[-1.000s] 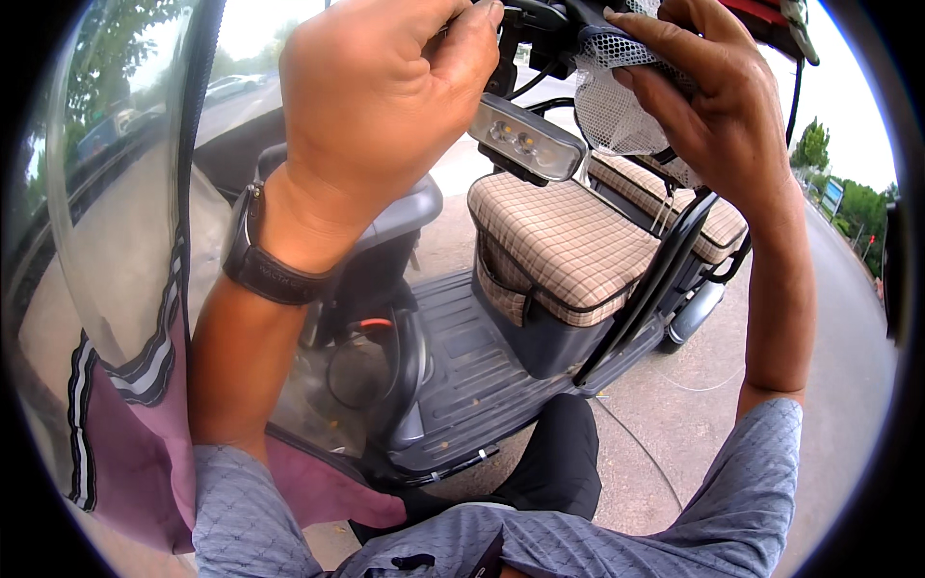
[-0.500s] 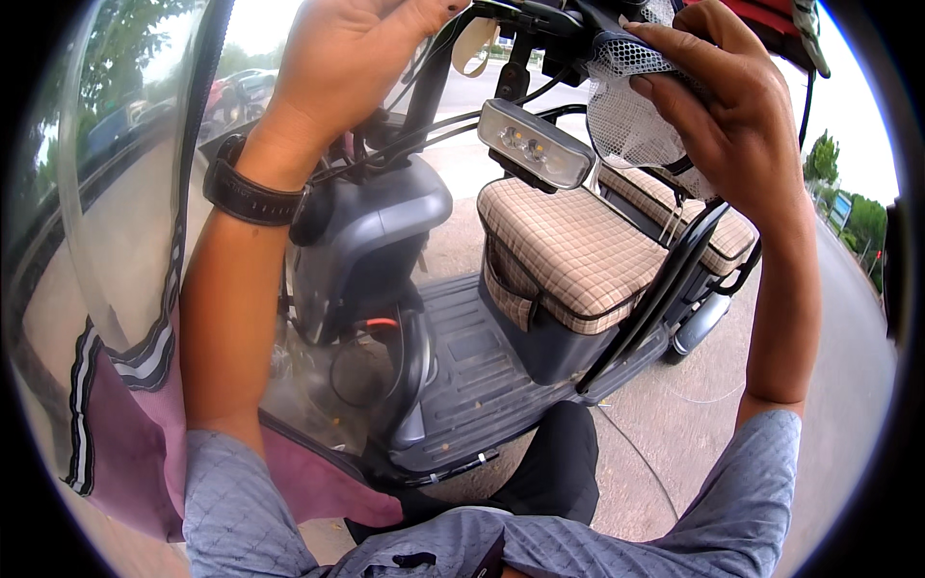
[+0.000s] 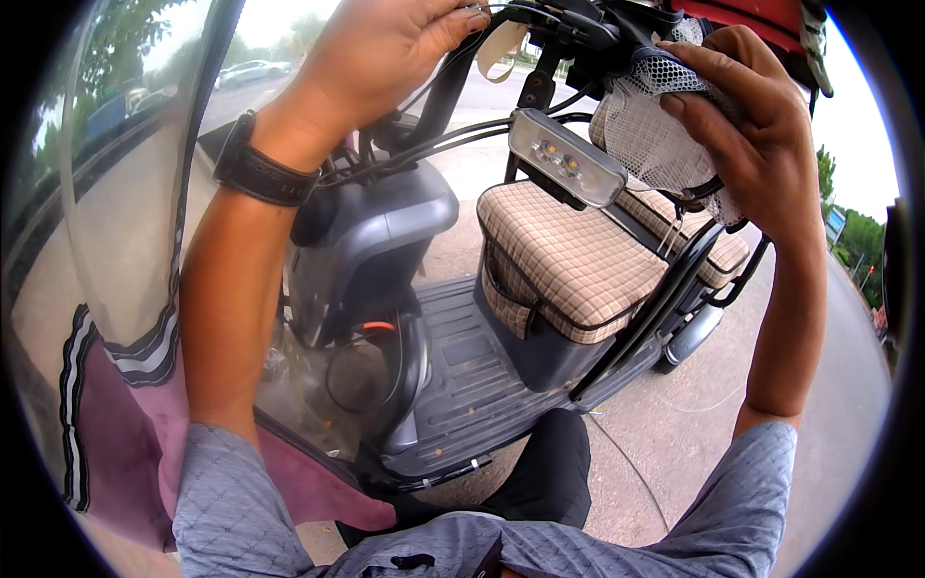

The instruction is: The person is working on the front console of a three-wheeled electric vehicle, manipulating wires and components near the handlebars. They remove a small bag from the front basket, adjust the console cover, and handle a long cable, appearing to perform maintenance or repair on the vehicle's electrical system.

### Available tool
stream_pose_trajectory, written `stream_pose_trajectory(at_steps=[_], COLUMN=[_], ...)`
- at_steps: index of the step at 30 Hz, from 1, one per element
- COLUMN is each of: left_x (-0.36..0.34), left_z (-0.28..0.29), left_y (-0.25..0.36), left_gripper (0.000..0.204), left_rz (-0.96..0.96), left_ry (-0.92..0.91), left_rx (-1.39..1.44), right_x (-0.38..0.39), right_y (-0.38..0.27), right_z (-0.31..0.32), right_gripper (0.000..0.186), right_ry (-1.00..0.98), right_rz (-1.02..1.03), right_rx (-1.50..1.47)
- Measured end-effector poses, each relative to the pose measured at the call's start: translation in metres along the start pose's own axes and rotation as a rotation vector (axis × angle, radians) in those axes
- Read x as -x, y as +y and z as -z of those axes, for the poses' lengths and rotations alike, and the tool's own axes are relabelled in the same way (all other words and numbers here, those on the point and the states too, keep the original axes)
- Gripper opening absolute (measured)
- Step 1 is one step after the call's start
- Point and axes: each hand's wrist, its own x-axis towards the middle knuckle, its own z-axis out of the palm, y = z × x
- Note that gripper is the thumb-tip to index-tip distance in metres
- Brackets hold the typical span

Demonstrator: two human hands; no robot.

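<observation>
Two bare hands work at the upper part of a small dark-grey vehicle. The right-hand grip [image 3: 753,127] is clamped on a soft, see-through white mesh piece with dark edging [image 3: 657,144], thumb below and forefinger above a gathered fold. The mesh hangs just below and to the left of those fingertips. It looks very light and limp, likely to bunch or snag rather than slip or break; the thicker gathered fold seems the surest place to hold, since the thin net gives little stiffness.

Well to the left, the left-hand grip [image 3: 397,56] has thumb and finger close together, partly cut off by the upper edge; I cannot tell whether anything is caught between them. A cream-coloured looped strip [image 3: 501,53] hangs just beside its fingertips.

Between and below both grips sits a rectangular clear-fronted lamp [image 3: 567,159], hard and probably brittle at the lens. Further below is a tan-checked padded seat [image 3: 573,255].

As for writing, the black wrist strap [image 3: 277,179] behind the left-hand grip bears faint marks, too blurred to read. No lettering is legible on the mesh.
</observation>
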Motion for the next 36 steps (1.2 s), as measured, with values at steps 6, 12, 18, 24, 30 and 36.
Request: stream_pose_trajectory(at_steps=[6, 12, 18, 24, 30, 36], left_x=[0.002, 0.001, 0.02, 0.006, -0.004, -0.019], left_z=[-0.008, 0.002, -0.007, -0.026, -0.03, -0.042], left_y=[0.001, 0.014, -0.003, 0.003, 0.008, -0.006], left_gripper=[0.012, 0.01, 0.019, 0.023, 0.01, 0.026], left_rz=[0.119, 0.138, 0.106, 0.133, 0.129, 0.052], left_ry=[-0.071, -0.001, -0.131, -0.052, -0.019, 0.048], left_rx=[0.103, 0.091, -0.406, -0.286, -0.136, 0.082], right_x=[0.002, 0.002, 0.008, 0.008, 0.008, 0.004], right_y=[-0.002, 0.004, 0.009, 0.008, 0.007, 0.004], right_z=[0.0, -0.002, -0.007, -0.01, -0.016, -0.017], right_gripper=[0.037, 0.039, 0.04, 0.038, 0.036, 0.034], right_ry=[-0.031, 0.009, 0.019, 0.048, 0.088, 0.131], right_rz=[-0.061, -0.035, -0.036, -0.088, -0.058, -0.054], right_rx=[-0.025, -0.096, -0.084, -0.12, -0.099, -0.122])
